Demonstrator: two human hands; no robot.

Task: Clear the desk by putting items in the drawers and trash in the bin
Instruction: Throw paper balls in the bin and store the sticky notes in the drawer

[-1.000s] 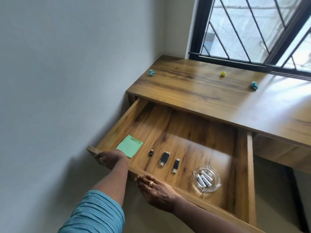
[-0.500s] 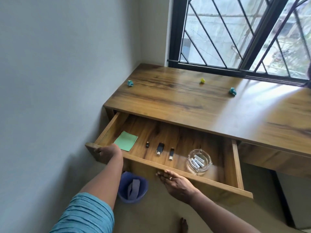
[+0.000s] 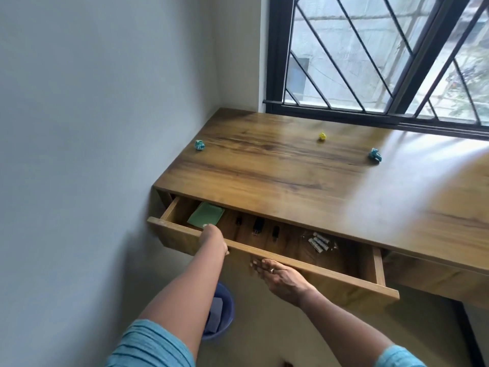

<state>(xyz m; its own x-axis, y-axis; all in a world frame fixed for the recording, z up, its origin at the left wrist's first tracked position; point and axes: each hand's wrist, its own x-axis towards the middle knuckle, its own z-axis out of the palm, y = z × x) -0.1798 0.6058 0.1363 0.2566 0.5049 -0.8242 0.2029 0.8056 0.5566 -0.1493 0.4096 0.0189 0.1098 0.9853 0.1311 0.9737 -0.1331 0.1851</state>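
A blue bin (image 3: 221,313) stands on the floor at the near left, below the drawer, partly hidden by the left forearm, with a grey-blue item inside it. Above it, the wooden drawer (image 3: 312,271) is partly open under the bench (image 3: 304,186). The left hand (image 3: 213,241) rests on the drawer's front edge near its left end, its grip curled over the edge. Just beyond it in the drawer lies a green paper pad (image 3: 206,216), then three small dark sticks (image 3: 258,226), then a clear glass dish (image 3: 320,242) holding white batteries. The right hand (image 3: 281,278) lies flat against the drawer front, fingers together, clamped on nothing. On the bench top sit three crumpled scraps, well apart: a teal one (image 3: 199,144) at the far left, a yellow one (image 3: 322,136) near the window, and another teal one (image 3: 375,155) to the right.
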